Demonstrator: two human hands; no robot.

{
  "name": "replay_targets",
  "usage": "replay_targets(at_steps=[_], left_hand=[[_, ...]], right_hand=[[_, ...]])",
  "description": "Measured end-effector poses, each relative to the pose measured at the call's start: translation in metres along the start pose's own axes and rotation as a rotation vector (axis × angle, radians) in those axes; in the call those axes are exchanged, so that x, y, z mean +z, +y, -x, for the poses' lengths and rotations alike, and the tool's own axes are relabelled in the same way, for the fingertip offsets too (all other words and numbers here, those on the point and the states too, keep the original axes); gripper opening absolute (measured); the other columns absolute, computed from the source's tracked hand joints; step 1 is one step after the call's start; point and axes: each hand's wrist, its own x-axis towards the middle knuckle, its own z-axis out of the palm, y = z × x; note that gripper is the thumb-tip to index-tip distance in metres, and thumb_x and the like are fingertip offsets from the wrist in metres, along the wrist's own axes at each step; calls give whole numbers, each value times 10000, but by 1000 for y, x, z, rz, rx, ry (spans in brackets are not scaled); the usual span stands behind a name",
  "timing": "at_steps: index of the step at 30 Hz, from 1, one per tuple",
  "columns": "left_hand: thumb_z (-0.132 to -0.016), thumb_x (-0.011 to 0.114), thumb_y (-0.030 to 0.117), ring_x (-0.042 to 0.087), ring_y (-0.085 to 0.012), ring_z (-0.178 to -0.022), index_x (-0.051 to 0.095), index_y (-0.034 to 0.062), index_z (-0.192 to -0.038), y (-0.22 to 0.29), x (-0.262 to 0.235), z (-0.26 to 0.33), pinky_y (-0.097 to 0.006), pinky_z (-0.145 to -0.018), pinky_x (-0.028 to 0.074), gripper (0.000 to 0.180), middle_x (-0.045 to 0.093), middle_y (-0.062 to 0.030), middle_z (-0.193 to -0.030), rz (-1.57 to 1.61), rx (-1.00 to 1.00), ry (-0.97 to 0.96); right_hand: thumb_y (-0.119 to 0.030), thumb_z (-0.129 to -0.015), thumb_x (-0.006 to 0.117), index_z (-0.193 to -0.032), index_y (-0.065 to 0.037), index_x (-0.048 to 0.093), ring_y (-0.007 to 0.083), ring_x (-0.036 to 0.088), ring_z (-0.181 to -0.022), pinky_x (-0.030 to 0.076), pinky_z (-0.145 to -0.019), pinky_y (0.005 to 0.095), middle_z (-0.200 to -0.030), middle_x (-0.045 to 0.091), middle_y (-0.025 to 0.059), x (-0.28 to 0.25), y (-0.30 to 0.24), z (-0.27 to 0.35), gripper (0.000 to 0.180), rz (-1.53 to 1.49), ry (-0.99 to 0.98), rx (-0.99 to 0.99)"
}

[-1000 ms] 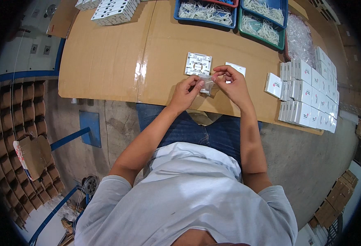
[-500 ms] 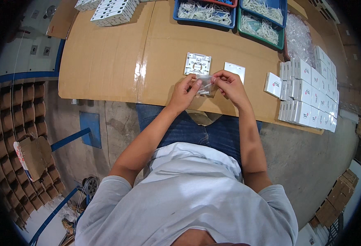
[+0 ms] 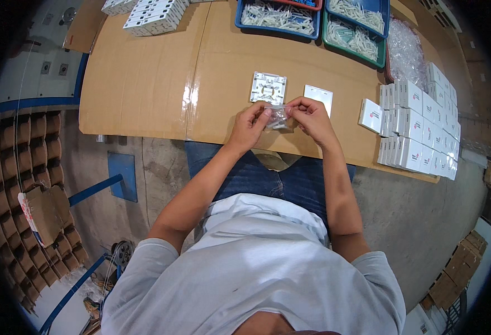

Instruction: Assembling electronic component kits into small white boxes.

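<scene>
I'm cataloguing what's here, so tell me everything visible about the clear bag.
The bag is small, see-through and crinkled, apparently thin plastic, with a few pale pieces low inside. The left hand and right hand pinch opposite ends of its upper edge. It is over the table, on the person's side of the white frame. Whether it is sealed is unclear.

Grey floor (image 3: 390,218) spreads beside the cardboard-topped desk (image 3: 139,84), which shows a bright glare (image 3: 188,96) near its seam. A brown compartmented rack (image 3: 44,146) and blue bar (image 3: 96,189) are left of the desk; brown cartons (image 3: 462,261) are piled off its right end.
</scene>
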Motion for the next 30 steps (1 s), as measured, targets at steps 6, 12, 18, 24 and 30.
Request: replay_targets(at_steps=[6,12,18,24,30], left_hand=[[-1050,608,208,600,-63,-747,693,-22,-1078,-3,1,-1,-251,-650,495,247,683,-11,-812,-28,22,30],[-1049,606,185,584,-47,-730,697,-27,-1055,-3,2,1,-241,-640,485,231,671,-2,-785,-52,-43,30],[-1047,601,174,577,-50,-727,696,-22,-1051,-9,2,-1,-245,-647,481,217,669,-14,-790,-7,-18,42],[-1045,601,169,593,-53,-770,695,-11,-1070,-2,-1,0,-239,-683,487,204,686,-12,-832,-74,-13,-53],[-1043,610,163,605,-48,-793,698,-8,-1069,0,0,0,-232,-693,493,194,695,0,-858,-81,-36,-74]], right_hand=[[-3,-923,667,-994,18,727,54,633,-753,497,-676,201,-849,707,26,5,4,-1,95,3,23,-1],[1,-917,668,-956,12,697,63,658,-777,510,-682,206,-833,696,19,8,17,-5,50,31,41,-96],[-13,-908,673,-979,12,697,57,652,-780,507,-684,200,-837,695,8,12,13,-7,79,24,26,-36],[-89,-964,689,-1062,2,719,17,584,-725,403,-581,171,-877,695,-10,15,21,-6,137,37,-28,-77],[-78,-979,675,-1014,7,708,25,580,-762,451,-653,195,-867,684,-10,15,21,-6,97,42,-48,-122]])
